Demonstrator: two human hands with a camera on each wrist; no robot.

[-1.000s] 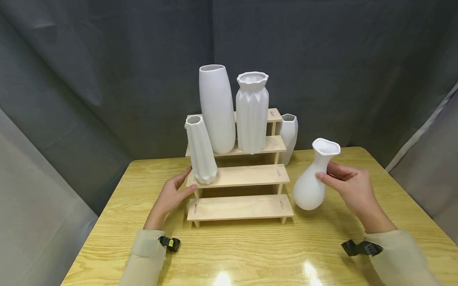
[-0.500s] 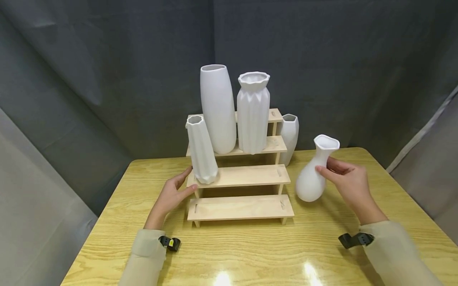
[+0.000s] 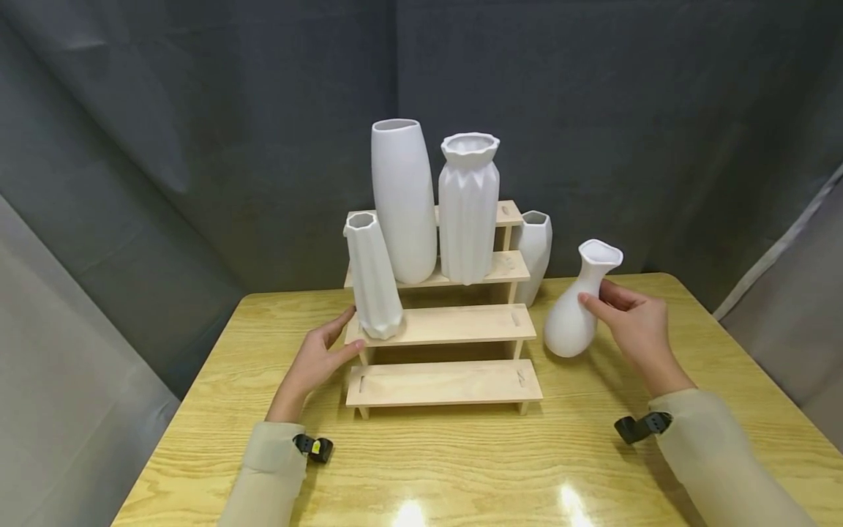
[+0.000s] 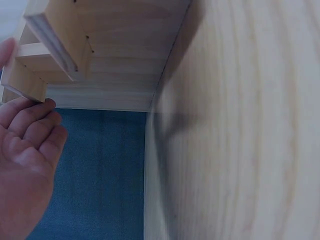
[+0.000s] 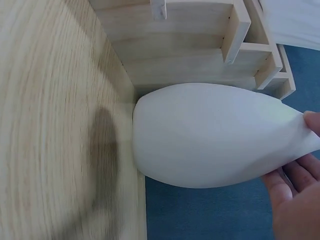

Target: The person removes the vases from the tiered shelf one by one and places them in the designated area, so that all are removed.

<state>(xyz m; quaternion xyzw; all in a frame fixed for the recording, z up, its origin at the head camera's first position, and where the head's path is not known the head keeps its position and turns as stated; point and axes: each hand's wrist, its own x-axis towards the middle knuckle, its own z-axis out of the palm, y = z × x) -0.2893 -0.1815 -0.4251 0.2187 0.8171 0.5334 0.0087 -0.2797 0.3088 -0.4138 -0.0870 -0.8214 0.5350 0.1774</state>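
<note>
My right hand (image 3: 635, 326) pinches the narrow neck of a white bulb-shaped vase (image 3: 570, 322) right of the stepped wooden display stand (image 3: 448, 383). The vase leans, its mouth up and to the right; in the right wrist view its broad body (image 5: 205, 135) lies across the middle. With thumb and fingers, my left hand (image 3: 319, 359) grips the left end of the stand's second step from the bottom. The left wrist view shows the curled fingers (image 4: 37, 122) against the edge of a wooden piece. On that same step, near this hand, stands a slim white ribbed vase (image 3: 374, 278).
A tall smooth white vase (image 3: 405, 205) and a pleated white vase (image 3: 469, 212) stand on the third step up. Behind the stand's right side is a faceted white vase (image 3: 535, 252), partly hidden. Grey curtains (image 3: 527, 88) surround the wooden table (image 3: 421, 468).
My right hand has carried the bulb-shaped vase toward the back of the table. The left hand keeps its hold on the stand, and the other vases stay on their places.
</note>
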